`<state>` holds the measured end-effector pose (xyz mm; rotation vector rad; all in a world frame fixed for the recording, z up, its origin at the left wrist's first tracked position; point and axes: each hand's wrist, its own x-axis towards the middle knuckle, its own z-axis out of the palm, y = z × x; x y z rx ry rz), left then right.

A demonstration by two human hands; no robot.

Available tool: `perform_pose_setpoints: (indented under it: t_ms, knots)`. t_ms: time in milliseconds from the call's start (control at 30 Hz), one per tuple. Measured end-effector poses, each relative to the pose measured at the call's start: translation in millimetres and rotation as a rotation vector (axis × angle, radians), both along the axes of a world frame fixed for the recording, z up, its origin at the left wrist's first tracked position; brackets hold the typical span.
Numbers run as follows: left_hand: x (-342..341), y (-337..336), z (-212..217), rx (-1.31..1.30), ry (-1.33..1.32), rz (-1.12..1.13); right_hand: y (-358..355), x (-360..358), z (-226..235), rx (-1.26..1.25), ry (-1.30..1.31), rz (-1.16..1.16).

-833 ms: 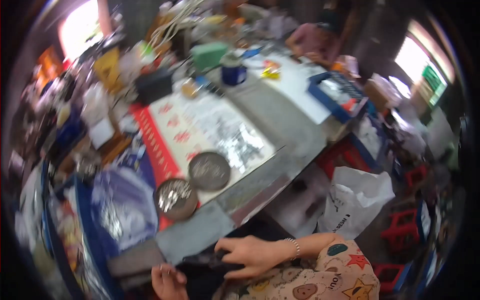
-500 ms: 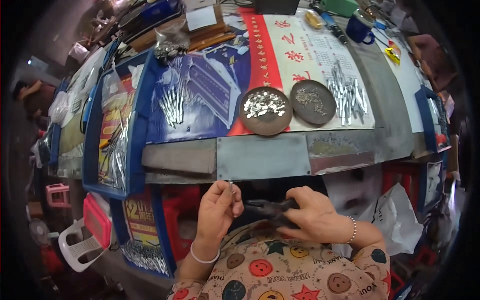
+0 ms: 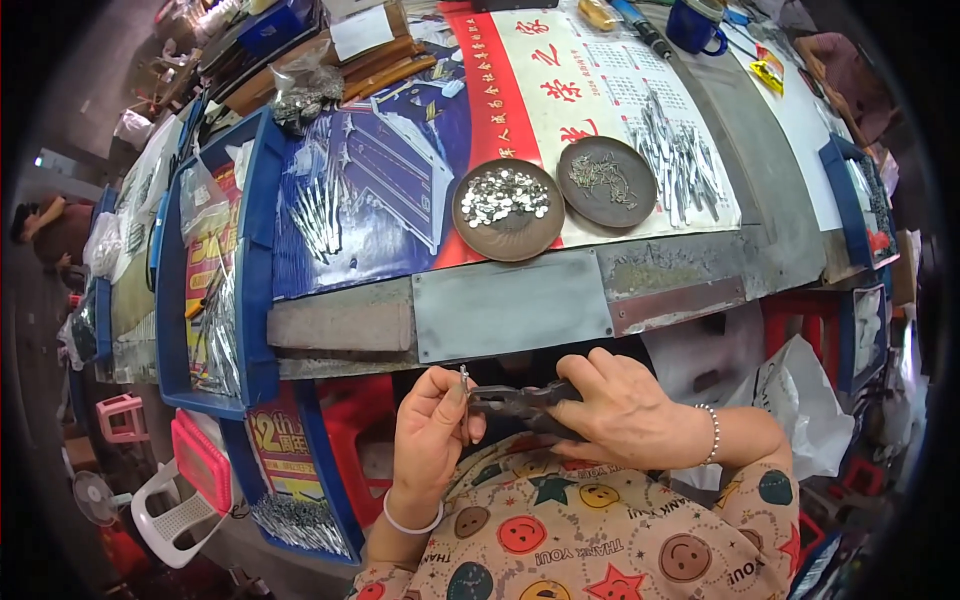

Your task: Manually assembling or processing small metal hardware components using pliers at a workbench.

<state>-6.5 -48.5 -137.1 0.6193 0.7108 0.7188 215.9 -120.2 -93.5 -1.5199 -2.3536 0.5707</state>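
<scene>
My left hand (image 3: 428, 430) pinches a slim silver metal piece (image 3: 464, 376) upright between thumb and fingers, just off the table's front edge. In my right hand (image 3: 630, 415) is a pair of dark pliers (image 3: 512, 398), whose jaws point left and reach the metal piece beside my left fingertips. Whether the jaws bite on it I cannot tell. Beyond my hands stands a brown dish (image 3: 505, 243) of small shiny round discs. A second brown dish (image 3: 597, 213), with tiny thin metal parts, touches its right side.
Slim silver strips lie in a right pile (image 3: 680, 165) and a left pile (image 3: 320, 215). A blue tray (image 3: 262, 270) with more strips is at the left; another blue bin (image 3: 340, 490) sits below it. A grey metal plate (image 3: 510, 310) lines the table edge. A blue mug (image 3: 695, 25) stands far right.
The pliers have moved left, up to the metal piece in my left hand. My right hand has risen slightly. The view has turned and shifted a little.
</scene>
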Motion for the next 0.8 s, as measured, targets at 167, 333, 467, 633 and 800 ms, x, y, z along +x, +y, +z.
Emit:
perform_pose_setpoints:
  t_ms: [167, 333, 467, 633, 800]
  knots:
    - [2, 2, 1, 0.031, 0.050, 0.002, 4, 0, -1, 0.022, -0.030, 0.002]
    - [3, 2, -2, 0.066, 0.107, 0.003, 5, -1, 1, -0.053, -0.123, 0.040]
    - [0, 4, -12, 0.149, 0.174, -0.004, 10, 3, -3, -0.536, 0.326, 0.082]
    - [-3, 4, -17, 0.126, 0.154, -0.001, 12, 7, -7, -0.651, 0.354, 0.125]
    - [-4, 8, -14, 0.032, 0.130, 0.014, 5, -4, -9, -0.260, 0.083, 0.010]
